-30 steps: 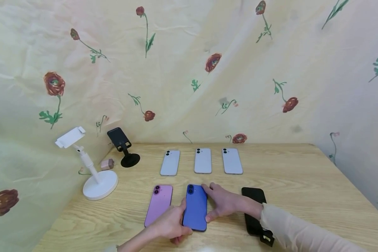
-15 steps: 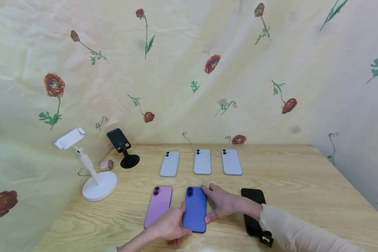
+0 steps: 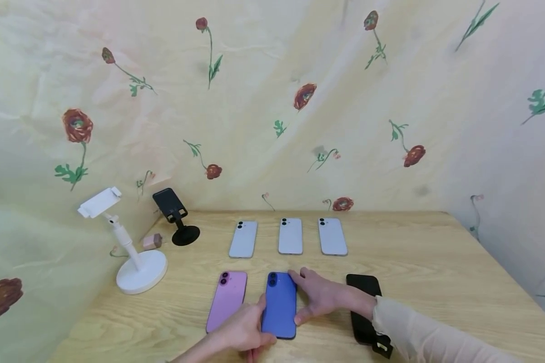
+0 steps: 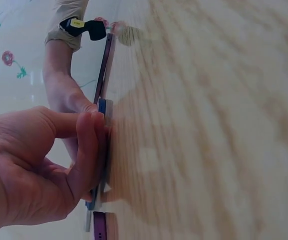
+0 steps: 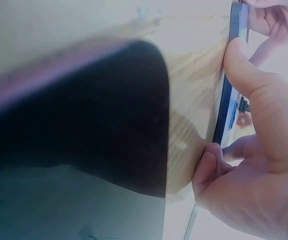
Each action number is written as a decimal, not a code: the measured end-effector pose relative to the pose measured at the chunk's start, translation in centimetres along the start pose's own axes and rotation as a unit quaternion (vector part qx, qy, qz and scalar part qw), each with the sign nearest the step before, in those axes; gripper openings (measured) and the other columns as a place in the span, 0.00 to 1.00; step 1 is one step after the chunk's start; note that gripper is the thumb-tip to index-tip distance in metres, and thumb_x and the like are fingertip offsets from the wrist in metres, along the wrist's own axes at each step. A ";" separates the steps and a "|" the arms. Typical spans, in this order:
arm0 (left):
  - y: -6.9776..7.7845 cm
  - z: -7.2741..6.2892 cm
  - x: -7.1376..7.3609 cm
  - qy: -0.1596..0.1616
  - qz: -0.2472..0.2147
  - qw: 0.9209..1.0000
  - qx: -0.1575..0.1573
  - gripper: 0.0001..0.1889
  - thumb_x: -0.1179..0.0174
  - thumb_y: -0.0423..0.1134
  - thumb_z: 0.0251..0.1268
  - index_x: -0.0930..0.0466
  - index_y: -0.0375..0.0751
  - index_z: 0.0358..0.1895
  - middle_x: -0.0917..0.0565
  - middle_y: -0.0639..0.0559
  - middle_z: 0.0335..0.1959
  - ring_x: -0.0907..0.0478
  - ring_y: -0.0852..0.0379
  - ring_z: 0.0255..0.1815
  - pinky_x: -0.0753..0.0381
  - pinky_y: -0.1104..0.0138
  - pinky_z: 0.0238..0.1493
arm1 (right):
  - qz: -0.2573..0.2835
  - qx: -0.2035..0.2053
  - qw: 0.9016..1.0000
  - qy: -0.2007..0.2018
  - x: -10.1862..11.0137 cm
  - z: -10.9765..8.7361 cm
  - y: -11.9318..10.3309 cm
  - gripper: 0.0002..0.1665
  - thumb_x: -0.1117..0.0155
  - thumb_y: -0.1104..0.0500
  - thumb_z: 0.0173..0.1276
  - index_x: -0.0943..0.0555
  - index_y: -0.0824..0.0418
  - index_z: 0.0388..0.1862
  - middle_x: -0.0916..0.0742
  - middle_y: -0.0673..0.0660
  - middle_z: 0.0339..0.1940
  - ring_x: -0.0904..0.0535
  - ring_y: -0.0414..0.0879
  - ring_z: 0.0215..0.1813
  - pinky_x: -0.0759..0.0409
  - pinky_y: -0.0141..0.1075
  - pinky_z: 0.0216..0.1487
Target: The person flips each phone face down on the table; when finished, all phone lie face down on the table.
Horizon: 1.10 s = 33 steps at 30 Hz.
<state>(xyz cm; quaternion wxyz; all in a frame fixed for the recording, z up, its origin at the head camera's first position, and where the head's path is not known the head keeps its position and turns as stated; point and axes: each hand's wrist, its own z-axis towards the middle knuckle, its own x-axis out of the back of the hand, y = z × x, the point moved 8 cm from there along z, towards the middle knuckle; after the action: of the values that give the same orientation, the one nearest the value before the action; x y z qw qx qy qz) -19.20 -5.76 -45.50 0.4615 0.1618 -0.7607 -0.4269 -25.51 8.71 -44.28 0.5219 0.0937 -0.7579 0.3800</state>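
A blue smartphone (image 3: 279,307) lies back-up near the front of the table, its camera lenses at the far left corner. My left hand (image 3: 242,325) grips its lower left edge and bottom corner; in the left wrist view the curled fingers (image 4: 89,145) meet the phone's thin side. My right hand (image 3: 320,295) holds the opposite edge, thumb near the bottom and fingertips at the top corner. In the right wrist view, the right thumb (image 5: 241,55) presses on the phone's side (image 5: 226,100). A pink smartphone (image 3: 229,292) lies left of it, partly behind my left hand.
A black phone-shaped slab (image 3: 363,322) lies beneath my right forearm. Three pale smartphones, left (image 3: 243,239), middle (image 3: 290,236) and right (image 3: 332,237), form a back row. At left stand a white phone stand (image 3: 141,272), a black phone stand (image 3: 186,235) and a small pink block (image 3: 152,242).
The whole head view has slid down slightly in the frame. Both hands stay on the blue smartphone, with no clear movement against the table.
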 end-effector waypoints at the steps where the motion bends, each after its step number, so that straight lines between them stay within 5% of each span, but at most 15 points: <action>1: 0.0 -0.1 0.1 0.000 0.002 1.000 -0.001 0.50 0.28 0.34 0.59 0.54 0.19 0.75 0.22 0.52 0.09 0.26 0.57 0.06 0.25 0.64 0.10 | 0.001 0.000 1.000 -0.001 0.0 0.0 0.1 0.68 0.22 0.35 0.52 0.44 0.68 0.79 0.28 0.53 0.49 0.32 0.48 0.50 0.27 0.44 0.52; 8: 1.7 -0.9 0.9 0.020 0.038 0.999 -0.031 0.48 0.30 0.40 0.62 0.52 0.20 0.75 0.23 0.57 0.08 0.26 0.61 0.06 0.29 0.68 0.10 | 0.025 0.007 1.000 -0.014 0.8 -0.3 0.6 0.64 0.25 0.36 0.57 0.43 0.70 0.78 0.27 0.54 0.53 0.28 0.49 0.54 0.27 0.45 0.55; 13: 3.9 -1.3 1.1 0.040 0.055 0.995 -0.068 0.42 0.32 0.42 0.64 0.43 0.23 0.74 0.25 0.62 0.09 0.27 0.64 0.07 0.30 0.72 0.13 | 0.043 0.042 0.998 -0.014 1.9 -1.0 0.6 0.53 0.27 0.42 0.63 0.37 0.73 0.73 0.25 0.52 0.41 0.28 0.44 0.40 0.27 0.38 0.41; 19: 5.8 -0.8 0.3 0.052 0.069 0.991 -0.097 0.34 0.31 0.40 0.64 0.31 0.25 0.68 0.24 0.65 0.15 0.27 0.69 0.13 0.24 0.75 0.23 | 0.034 0.108 0.993 0.034 3.7 -2.2 0.9 0.38 0.30 0.49 0.68 0.28 0.77 0.64 0.21 0.50 0.35 0.26 0.39 0.35 0.25 0.33 0.38; 26: 8.3 1.0 -1.3 0.063 0.094 0.981 -0.156 0.29 0.30 0.39 0.62 0.26 0.30 0.63 0.22 0.68 0.24 0.26 0.76 0.22 0.26 0.79 0.29 | 0.039 0.116 0.988 0.098 6.7 -5.1 2.3 0.26 0.30 0.57 0.68 0.22 0.76 0.56 0.18 0.49 0.35 0.24 0.37 0.34 0.21 0.36 0.36; 29: 8.6 1.9 -2.3 0.045 0.063 0.986 -0.147 0.31 0.30 0.38 0.61 0.29 0.31 0.65 0.20 0.64 0.30 0.24 0.75 0.25 0.25 0.78 0.31 | 0.040 0.108 0.986 0.121 7.7 -6.5 3.5 0.23 0.29 0.59 0.67 0.21 0.75 0.54 0.20 0.46 0.32 0.25 0.37 0.32 0.22 0.35 0.33; 33: 8.2 2.9 -3.8 0.011 0.025 0.995 -0.098 0.33 0.28 0.39 0.60 0.30 0.36 0.67 0.22 0.61 0.37 0.24 0.72 0.27 0.24 0.73 0.32 | 0.045 0.094 0.985 0.140 8.4 -8.4 5.6 0.23 0.29 0.61 0.67 0.22 0.76 0.53 0.20 0.47 0.33 0.25 0.37 0.33 0.22 0.35 0.33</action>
<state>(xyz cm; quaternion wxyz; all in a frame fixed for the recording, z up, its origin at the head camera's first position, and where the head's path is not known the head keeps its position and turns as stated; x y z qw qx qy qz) -18.46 2.90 -41.70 0.4943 0.1010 -0.7138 -0.4858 -26.14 20.38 -38.31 0.5936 0.0540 -0.6421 0.4822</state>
